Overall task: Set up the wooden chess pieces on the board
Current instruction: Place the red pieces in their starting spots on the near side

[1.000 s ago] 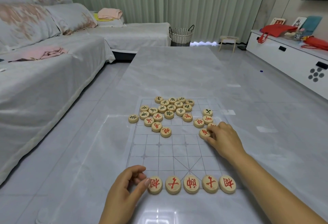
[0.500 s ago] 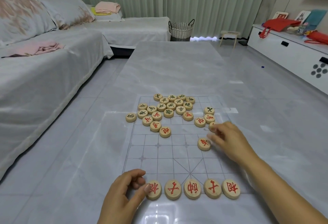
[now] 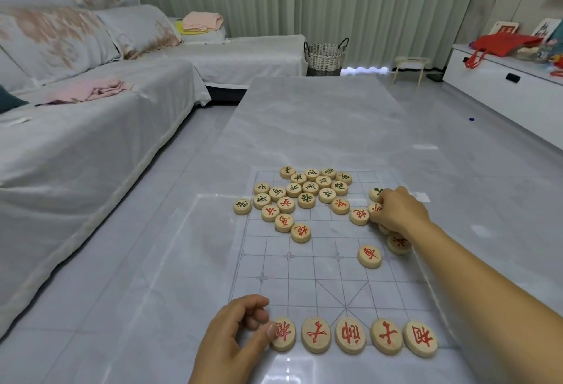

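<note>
Along the board's [image 3: 304,277] near edge, 5 wooden pieces [image 3: 350,335] read in red 相, 士, 帅, 士, 相; a lone piece [image 3: 369,256] mid-board reads 車.

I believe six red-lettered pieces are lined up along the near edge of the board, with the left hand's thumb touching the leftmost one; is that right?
Not quite: the head view shows five red-lettered pieces in the near row, not six. They do line the near edge of the board, and the thumb of the left hand does touch the leftmost piece.

Pale wooden pieces [image 3: 369,256] carry red or dark characters; the row by the left hand [image 3: 231,341] is red.
</note>
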A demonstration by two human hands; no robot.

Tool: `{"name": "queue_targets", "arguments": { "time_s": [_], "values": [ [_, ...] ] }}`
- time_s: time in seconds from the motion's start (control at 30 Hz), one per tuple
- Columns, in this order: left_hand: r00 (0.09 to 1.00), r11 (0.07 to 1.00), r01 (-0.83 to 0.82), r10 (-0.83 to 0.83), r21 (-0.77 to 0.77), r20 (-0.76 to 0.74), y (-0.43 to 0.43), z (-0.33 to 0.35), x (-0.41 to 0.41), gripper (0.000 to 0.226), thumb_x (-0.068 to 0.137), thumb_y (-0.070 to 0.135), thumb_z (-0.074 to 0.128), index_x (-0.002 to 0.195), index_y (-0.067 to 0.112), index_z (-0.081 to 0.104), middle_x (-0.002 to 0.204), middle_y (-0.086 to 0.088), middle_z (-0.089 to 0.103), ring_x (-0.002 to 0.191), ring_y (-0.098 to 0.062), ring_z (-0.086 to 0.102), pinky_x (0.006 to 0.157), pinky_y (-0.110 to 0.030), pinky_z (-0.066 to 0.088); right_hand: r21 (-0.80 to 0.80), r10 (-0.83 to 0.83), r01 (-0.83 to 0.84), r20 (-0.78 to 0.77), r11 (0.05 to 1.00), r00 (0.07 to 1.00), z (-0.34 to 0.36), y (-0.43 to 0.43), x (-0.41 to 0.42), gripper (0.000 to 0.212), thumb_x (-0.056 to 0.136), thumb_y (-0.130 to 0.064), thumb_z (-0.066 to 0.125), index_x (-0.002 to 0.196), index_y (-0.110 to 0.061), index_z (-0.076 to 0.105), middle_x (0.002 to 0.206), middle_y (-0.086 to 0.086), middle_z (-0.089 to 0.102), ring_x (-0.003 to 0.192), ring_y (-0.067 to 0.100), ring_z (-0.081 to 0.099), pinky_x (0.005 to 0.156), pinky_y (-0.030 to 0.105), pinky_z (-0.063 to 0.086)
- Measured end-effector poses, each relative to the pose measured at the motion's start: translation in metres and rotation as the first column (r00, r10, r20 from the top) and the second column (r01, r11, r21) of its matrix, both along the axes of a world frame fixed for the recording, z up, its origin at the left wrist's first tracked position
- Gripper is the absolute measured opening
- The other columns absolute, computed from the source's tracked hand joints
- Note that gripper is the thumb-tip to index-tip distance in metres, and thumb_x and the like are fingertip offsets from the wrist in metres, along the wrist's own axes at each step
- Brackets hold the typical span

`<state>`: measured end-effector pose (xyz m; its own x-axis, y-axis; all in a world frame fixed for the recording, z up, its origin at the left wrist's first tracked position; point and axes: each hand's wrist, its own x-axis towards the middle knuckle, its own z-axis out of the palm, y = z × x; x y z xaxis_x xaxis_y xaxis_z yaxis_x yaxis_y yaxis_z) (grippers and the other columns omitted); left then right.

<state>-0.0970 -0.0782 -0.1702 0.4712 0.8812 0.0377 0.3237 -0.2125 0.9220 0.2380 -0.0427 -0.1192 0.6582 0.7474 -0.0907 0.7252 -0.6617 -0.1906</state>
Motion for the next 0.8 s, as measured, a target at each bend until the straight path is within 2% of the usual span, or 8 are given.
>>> {"name": "queue_targets", "arguments": {
  "time_s": [0.1,0.17,0.27,0.43,0.5,0.6,0.7,0.8],
  "values": [
    [0.999,0.997,0.031,-0.032,-0.071,-0.003,0.004,0.012,-0.004,0.056,0.04,0.061,0.069,0.094,0.053,0.056,0.097,0.018,0.064,0.084,-0.007,0.06,0.077,-0.01,0.047,0.153,0.001,0.014,-0.098,0.988,0.995,0.008,-0.012,0.002,0.035,0.076,-0.031,0.063,0.105,-0.013,0.056,0.114,0.009,0.049,0.095,0.027,0.054,0.07,0.032,0.043],
    [1.0,0.999,0.01,-0.011,-0.037,-0.023,0.015,0.022,-0.005,0.041,0.055,0.048,0.071,0.094,0.047,0.06,0.096,0.013,0.066,0.082,-0.006,0.06,0.073,-0.008,0.045,0.276,0.033,0.01,-0.151,0.961,0.988,0.018,-0.036,0.0,0.032,0.078,-0.03,0.063,0.104,-0.014,0.055,0.111,0.005,0.049,0.094,0.025,0.054,0.075,0.035,0.045],
    [0.992,0.991,-0.022,0.038,0.134,-0.123,0.047,0.038,0.007,0.023,0.08,0.023,0.069,0.097,0.034,0.059,0.096,0.011,0.061,0.089,-0.005,0.056,0.071,-0.013,0.043,0.363,0.095,-0.022,-0.186,0.932,0.978,0.025,-0.089,-0.011,0.02,0.079,-0.028,0.064,0.093,-0.019,0.054,0.096,0.0,0.056,0.085,0.019,0.056,0.074,0.037,0.047],
    [0.969,0.947,0.016,0.064,0.321,-0.239,0.112,0.044,0.061,0.024,0.088,0.014,0.058,0.111,0.015,0.06,0.106,0.002,0.055,0.096,-0.013,0.052,0.079,-0.02,0.04,0.255,0.044,0.0,-0.166,0.967,0.985,-0.008,-0.169,-0.033,0.028,0.077,-0.037,0.068,0.1,-0.033,0.053,0.099,-0.005,0.053,0.088,0.014,0.055,0.077,0.032,0.045],
    [0.947,0.939,0.037,0.077,0.341,-0.313,0.131,0.041,0.081,0.027,0.088,0.014,0.057,0.115,0.013,0.06,0.112,-0.005,0.057,0.1,-0.016,0.052,0.083,-0.025,0.041,0.279,0.016,0.037,-0.187,0.96,0.982,-0.023,-0.179,-0.035,0.034,0.067,-0.041,0.074,0.097,-0.029,0.062,0.093,-0.004,0.053,0.088,0.018,0.054,0.076,0.033,0.045],
    [0.898,0.95,0.091,0.052,0.3,-0.436,0.143,0.036,0.1,0.036,0.086,0.011,0.056,0.122,0.014,0.056,0.119,-0.008,0.052,0.108,-0.022,0.052,0.087,-0.026,0.041,0.307,0.032,0.031,-0.199,0.951,0.98,-0.029,-0.179,-0.031,0.038,0.057,-0.06,0.066,0.085,-0.037,0.056,0.088,-0.011,0.052,0.083,0.01,0.052,0.072,0.031,0.045],
    [0.851,0.946,0.171,0.0,0.276,-0.526,0.144,0.033,0.106,0.039,0.084,0.014,0.058,0.122,0.02,0.055,0.105,-0.004,0.044,0.109,-0.025,0.048,0.086,-0.026,0.039,0.316,0.03,0.026,-0.173,0.949,0.984,-0.032,-0.175,-0.027,0.034,0.063,-0.046,0.076,0.089,-0.033,0.058,0.089,-0.011,0.051,0.083,0.01,0.051,0.071,0.028,0.042],
    [0.785,0.941,0.24,-0.043,0.24,-0.618,0.143,0.033,0.106,0.045,0.084,0.022,0.061,0.128,0.026,0.051,0.108,-0.006,0.041,0.114,-0.026,0.04,0.098,-0.032,0.039,0.301,0.055,0.0,-0.175,0.953,0.983,-0.033,-0.176,-0.025,0.036,0.066,-0.043,0.076,0.095,-0.036,0.055,0.092,-0.012,0.05,0.09,0.011,0.048,0.074,0.026,0.037]
  ]
}}
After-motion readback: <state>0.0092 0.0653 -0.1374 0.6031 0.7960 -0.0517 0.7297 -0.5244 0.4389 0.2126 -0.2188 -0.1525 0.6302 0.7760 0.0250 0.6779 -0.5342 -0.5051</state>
